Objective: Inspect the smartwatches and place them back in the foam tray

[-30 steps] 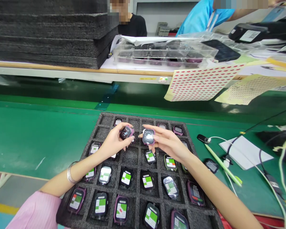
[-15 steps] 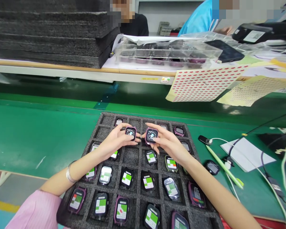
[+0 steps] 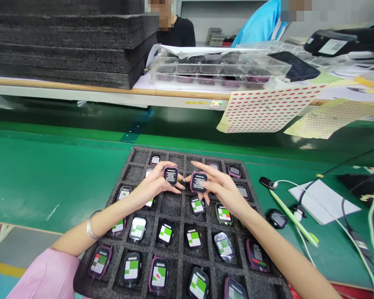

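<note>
Two purple smartwatches are held side by side above the black foam tray point(image 3: 171, 203). My left hand point(image 3: 157, 182) is closed around the left smartwatch point(image 3: 171, 175), whose dark screen shows a list of white text. In my right hand point(image 3: 222, 189) is the other smartwatch point(image 3: 199, 182), gripped at its edges, with a similar text list lit. The thumb of that hand lies at the screen's right side. Below them, several watches sit in the tray's compartments, many with green-and-white screens, such as a black watch point(image 3: 166, 232) and a purple one point(image 3: 158, 274).
On the green bench right of the tray lie a dark watch point(image 3: 277, 218), a light green pen point(image 3: 291, 216), white paper point(image 3: 326, 201) and cables. A shelf behind holds stacked black foam point(image 3: 65, 45), clear plastic trays point(image 3: 218, 68) and a phone point(image 3: 294, 65). Two people are beyond it.
Both held watches have switched from a watch-face screen to a list of text. My right thumb has shifted slightly, and the right watch sits a little lower.
</note>
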`<state>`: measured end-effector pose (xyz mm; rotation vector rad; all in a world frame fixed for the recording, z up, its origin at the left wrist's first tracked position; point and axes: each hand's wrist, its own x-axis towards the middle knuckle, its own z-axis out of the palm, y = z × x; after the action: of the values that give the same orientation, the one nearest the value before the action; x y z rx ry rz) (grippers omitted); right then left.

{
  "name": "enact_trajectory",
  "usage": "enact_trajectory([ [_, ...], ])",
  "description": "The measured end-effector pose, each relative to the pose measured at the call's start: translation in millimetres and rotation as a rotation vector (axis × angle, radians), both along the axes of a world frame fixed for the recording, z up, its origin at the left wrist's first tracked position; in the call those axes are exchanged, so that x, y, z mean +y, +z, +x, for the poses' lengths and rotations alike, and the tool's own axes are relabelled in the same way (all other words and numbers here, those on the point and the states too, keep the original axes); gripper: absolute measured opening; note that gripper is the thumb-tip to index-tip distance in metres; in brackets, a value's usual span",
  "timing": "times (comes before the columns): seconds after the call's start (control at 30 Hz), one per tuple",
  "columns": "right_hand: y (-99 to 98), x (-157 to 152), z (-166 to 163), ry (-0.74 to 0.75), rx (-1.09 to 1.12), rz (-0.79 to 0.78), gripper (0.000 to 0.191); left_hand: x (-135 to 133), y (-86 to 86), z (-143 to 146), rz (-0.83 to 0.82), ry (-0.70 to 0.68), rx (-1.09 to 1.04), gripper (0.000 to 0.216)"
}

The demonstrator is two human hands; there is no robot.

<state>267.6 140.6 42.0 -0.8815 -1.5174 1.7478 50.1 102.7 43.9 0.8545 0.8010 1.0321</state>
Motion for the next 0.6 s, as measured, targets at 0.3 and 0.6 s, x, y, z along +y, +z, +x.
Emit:
enact_trajectory([
  [0.3,6.6,-4.6,-2.4,-0.047,-0.112,0.121,0.044,1.0,-4.4,2.3,0.044,-0.012,0.012,0.048],
  [0.6,7.5,-2.3,1.4,0.018,-0.05,0.111,0.04,2.1,-6.9,1.8,0.15,-0.011,0.079,0.032],
])
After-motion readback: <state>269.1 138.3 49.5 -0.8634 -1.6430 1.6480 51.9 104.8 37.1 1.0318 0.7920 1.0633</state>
